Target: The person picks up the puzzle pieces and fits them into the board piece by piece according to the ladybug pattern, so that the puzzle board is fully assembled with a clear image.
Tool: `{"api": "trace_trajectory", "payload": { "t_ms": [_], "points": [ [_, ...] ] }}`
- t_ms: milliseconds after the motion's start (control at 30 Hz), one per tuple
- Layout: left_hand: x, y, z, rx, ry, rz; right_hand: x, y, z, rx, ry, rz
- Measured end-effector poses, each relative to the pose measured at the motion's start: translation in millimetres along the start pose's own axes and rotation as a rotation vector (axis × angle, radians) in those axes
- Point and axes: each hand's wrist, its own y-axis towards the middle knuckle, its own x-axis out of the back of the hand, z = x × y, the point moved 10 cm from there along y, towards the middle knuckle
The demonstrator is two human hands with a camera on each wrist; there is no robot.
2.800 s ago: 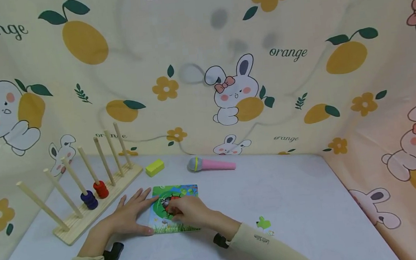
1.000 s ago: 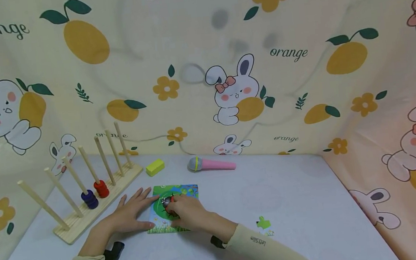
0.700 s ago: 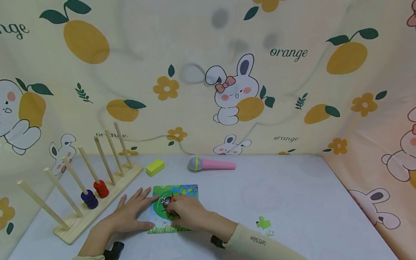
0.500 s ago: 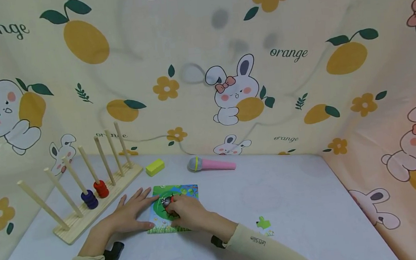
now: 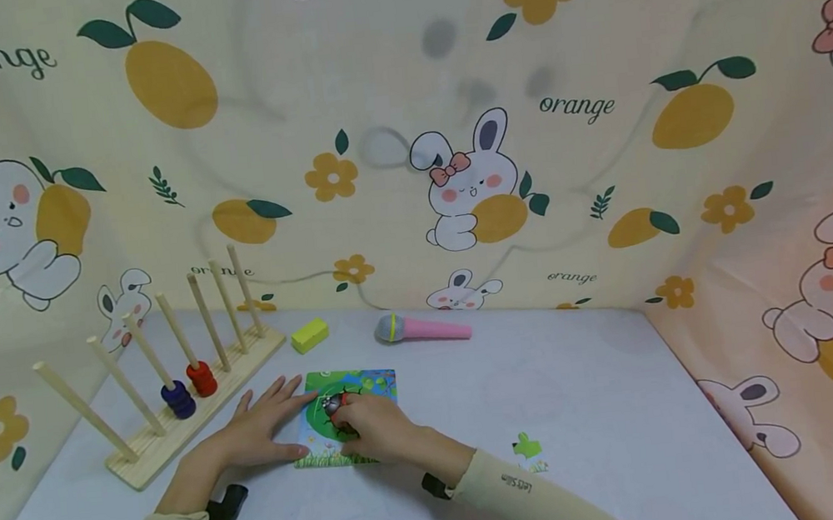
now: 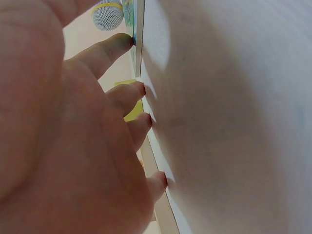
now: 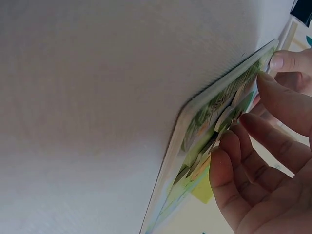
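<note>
A square ladybug jigsaw puzzle (image 5: 322, 449) lies on the white table between both hands. My left hand (image 5: 263, 425) is spread beside its left edge, index finger and thumb touching the border; the left wrist view shows the other fingertips on the table. Over the ladybug, my right hand (image 5: 379, 423) bends its fingers down onto the pieces. In the right wrist view, thumb and index finger bracket a slightly raised green puzzle piece (image 7: 247, 101), pinching at it; other pieces near the fingertips also stand a little proud. The hand hides much of the puzzle's right side from the head camera.
Loose green puzzle pieces (image 5: 528, 447) lie right of the right forearm. A wooden peg rack (image 5: 131, 467) with blue rings (image 5: 179, 400) and red rings (image 5: 202, 379) stands at left. Behind the puzzle are a yellow block (image 5: 310, 335) and a pink toy microphone (image 5: 434, 329).
Since the oldest frame, my right hand has shifted slightly left across the ladybug, and the puzzle's lower edge has edged left. The left hand stays put; the last second shows almost no movement.
</note>
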Motion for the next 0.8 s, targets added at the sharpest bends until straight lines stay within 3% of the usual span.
{"api": "trace_trajectory", "payload": {
  "t_ms": [467, 600, 800],
  "points": [
    [1.5, -1.0, 0.4, 0.007, -0.002, 0.002, 0.4, 1.1, 3.0, 0.033, -0.005, 0.011],
    [1.3, -1.0, 0.8, 0.003, -0.006, -0.003, -0.2, -0.9, 6.4, 0.044, -0.067, 0.029],
    [0.8, -1.1, -1.7, -0.004, -0.021, -0.003, -3.0, -20.8, 27.7, 0.081, -0.263, 0.058]
  ]
}}
